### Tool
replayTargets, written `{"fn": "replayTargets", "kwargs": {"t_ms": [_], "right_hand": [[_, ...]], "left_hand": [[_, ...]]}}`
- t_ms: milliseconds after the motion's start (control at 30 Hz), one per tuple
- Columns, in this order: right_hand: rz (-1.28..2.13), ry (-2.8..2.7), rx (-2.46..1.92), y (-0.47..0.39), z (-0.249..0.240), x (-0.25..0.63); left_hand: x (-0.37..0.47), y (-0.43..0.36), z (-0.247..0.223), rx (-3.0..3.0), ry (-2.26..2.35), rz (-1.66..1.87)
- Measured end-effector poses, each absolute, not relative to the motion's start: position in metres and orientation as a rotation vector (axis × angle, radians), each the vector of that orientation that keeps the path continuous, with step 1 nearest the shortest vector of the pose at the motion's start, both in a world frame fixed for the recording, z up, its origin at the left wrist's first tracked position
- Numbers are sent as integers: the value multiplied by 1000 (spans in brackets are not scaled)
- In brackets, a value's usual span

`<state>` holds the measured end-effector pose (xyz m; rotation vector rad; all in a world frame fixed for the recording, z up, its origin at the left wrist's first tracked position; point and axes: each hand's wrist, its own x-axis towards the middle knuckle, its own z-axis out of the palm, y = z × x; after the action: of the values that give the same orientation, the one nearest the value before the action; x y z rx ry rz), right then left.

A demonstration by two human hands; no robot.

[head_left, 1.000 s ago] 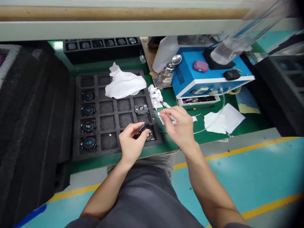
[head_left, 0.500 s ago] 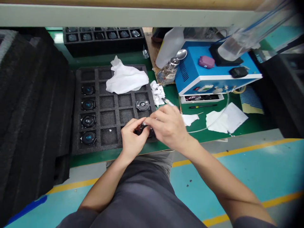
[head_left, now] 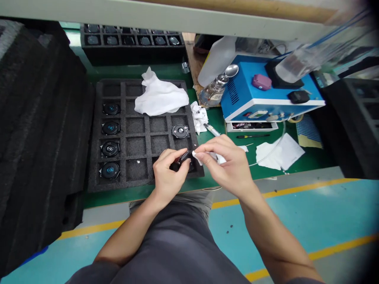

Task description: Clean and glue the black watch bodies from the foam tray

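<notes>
Between thumb and fingers, my left hand (head_left: pixel 168 173) grips a small black watch body (head_left: pixel 184 156), tilted on edge over the near right corner of a foam tray (head_left: pixel 124 184). My right hand (head_left: pixel 229 165) is closed on a white wipe (head_left: pixel 220 159), and the wipe's bunched tip sits just right of the watch body. Whether the two touch I cannot tell. In the tray's left column lie several round watch bodies (head_left: pixel 109 170), and one more watch body (head_left: pixel 180 131) lies in the right column. A white cloth (head_left: pixel 161 98) covers some far compartments.
Behind the tray stands a second foam tray (head_left: pixel 133 55) with filled slots. To the right are a blue machine (head_left: pixel 244 90), a glass bottle (head_left: pixel 211 92), a syringe (head_left: pixel 212 129), a thin pen-like tool (head_left: pixel 253 136) and paper sheets (head_left: pixel 288 152). Stacked black foam (head_left: pixel 44 150) rises at left.
My right hand has drawn back to the right from the watch body, and the white wipe in it now shows more. My left hand has tilted the watch body. The view has shifted slightly.
</notes>
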<state>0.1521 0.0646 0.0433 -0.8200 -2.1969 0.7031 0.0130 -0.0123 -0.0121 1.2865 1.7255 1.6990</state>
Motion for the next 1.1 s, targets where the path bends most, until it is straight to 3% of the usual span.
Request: {"fn": "replayTargets", "kwargs": {"t_ms": [100, 300, 833, 1000, 1100], "right_hand": [[530, -2308, -728, 58, 35, 144], [-192, -2315, -754, 64, 35, 144], [13, -2586, -359, 79, 30, 153], [-206, -2629, -317, 85, 41, 151], [-86, -2639, -379, 80, 42, 147]], "left_hand": [[13, -12, -12, 1302, 1727, 1690], [14, -12, -10, 1214, 1713, 1721], [13, -12, -10, 1311, 1707, 1626], [12, -10, -10, 1318, 1712, 1603], [12, -10, -10, 1302, 1711, 1614]]}}
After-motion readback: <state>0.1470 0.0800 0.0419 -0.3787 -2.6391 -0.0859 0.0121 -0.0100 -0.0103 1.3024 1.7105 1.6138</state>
